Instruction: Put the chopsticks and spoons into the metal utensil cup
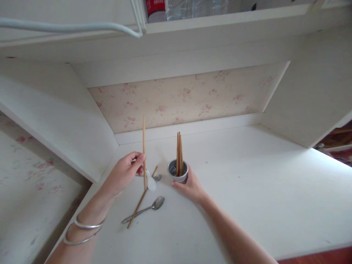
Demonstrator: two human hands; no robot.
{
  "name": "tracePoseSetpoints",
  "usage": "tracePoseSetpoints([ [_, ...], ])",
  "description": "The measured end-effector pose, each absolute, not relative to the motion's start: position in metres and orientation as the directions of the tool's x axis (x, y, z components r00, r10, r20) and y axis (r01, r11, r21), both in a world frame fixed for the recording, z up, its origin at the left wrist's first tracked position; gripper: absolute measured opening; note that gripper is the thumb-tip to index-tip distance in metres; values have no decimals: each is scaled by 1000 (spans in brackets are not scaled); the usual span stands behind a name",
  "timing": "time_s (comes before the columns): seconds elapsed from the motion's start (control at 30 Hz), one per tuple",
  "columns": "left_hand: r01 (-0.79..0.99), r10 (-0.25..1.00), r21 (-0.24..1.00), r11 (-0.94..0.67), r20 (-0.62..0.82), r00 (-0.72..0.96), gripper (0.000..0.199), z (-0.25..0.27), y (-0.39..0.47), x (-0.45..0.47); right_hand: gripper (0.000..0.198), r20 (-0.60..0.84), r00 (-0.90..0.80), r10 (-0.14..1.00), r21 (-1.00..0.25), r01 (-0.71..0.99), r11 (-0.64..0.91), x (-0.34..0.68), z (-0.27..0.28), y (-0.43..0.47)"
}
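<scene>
Pinched between the thumb and fingers of my left hand (pixel 129 167) is a light wooden chopstick (pixel 144 139), held nearly upright. My right hand (pixel 191 185) wraps round the side of a metal utensil holder (pixel 178 179) with small holes in its bottom. Several brown chopsticks (pixel 179 152) stand in the holder, leaning against its right side. Below my left hand lie a white spoon (pixel 151 183), a metal spoon (pixel 157 178) partly behind it, and a brown chopstick (pixel 137 207) that crosses the handle of another metal spoon (pixel 158 202).
The white tabletop (pixel 247 190) stretches to the right. A floral back panel (pixel 187 99) and white side walls enclose the space. Overhead, a shelf (pixel 225 16) holds clear plastic bottles and a red-labelled item (pixel 155 6). A white cable (pixel 68 27) hangs at upper left.
</scene>
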State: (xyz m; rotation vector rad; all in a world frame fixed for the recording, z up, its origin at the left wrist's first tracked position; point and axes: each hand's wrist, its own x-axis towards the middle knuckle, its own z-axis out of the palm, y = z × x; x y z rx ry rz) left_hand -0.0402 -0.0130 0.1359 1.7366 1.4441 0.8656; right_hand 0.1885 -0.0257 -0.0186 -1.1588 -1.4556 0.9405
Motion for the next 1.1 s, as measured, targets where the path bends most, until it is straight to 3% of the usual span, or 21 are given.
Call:
tracePoseSetpoints([
  [0.07, 369, 983, 913, -175, 139, 123, 42, 135, 0, -19, 89, 254, -29, 967, -949, 186, 255, 189, -18, -26],
  [0.17, 319, 971, 917, -238, 213, 112, 43, 128, 20, 7, 85, 285, -31, 958, -940, 188, 286, 188, -15, -26],
  [0.3, 414, 965, 873, -259, 219, 142, 42, 107, 38, 27, 82, 292, -29, 956, -935, 200, 292, 188, -12, -26],
  [0.5, 614, 910, 673, -412, 338, 240, 34, 71, 40, 38, 86, 286, -28, 958, -933, 222, 285, 190, -13, -24],
  [0.9, 595, 920, 703, -390, 275, 278, 34, 51, 35, 40, 84, 297, -35, 954, -929, 220, 297, 190, -9, -26],
  [1.1, 501, 952, 810, -305, 239, 193, 36, 52, 24, 36, 87, 296, -70, 953, -934, 189, 304, 190, -9, -25],
])
